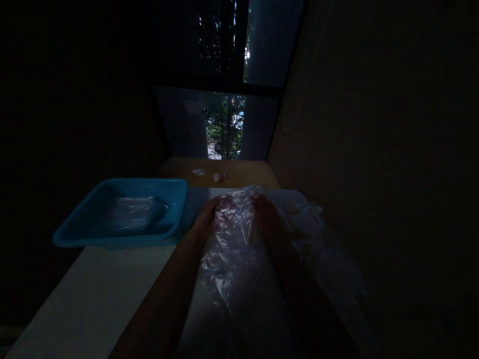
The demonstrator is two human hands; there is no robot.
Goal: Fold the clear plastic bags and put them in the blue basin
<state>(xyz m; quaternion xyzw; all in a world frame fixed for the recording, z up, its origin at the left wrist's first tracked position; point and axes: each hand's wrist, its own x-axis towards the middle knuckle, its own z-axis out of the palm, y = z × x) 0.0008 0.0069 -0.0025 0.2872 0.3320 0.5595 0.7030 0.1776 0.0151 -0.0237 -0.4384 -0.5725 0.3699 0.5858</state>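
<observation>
A clear, crinkled plastic bag (234, 239) lies in the middle of the white table, spreading toward me. My left hand (207, 215) holds its far part from the left side, fingers curled against the film. From the right, my right hand (266, 215) grips the same part. Glare and darkness partly hide the fingertips of both hands. Something reddish shows faintly through the film near my left fingers; what it is I cannot make out.
A blue plastic basin (175, 224) stands on the left of the white table (112, 279), with a clear-wrapped flat packet (132, 212) inside. More loose plastic film (310, 219) is heaped at right. A small red-and-white cylinder (220, 177) and crumpled white scrap (198, 172) lie on the windowsill (250, 172).
</observation>
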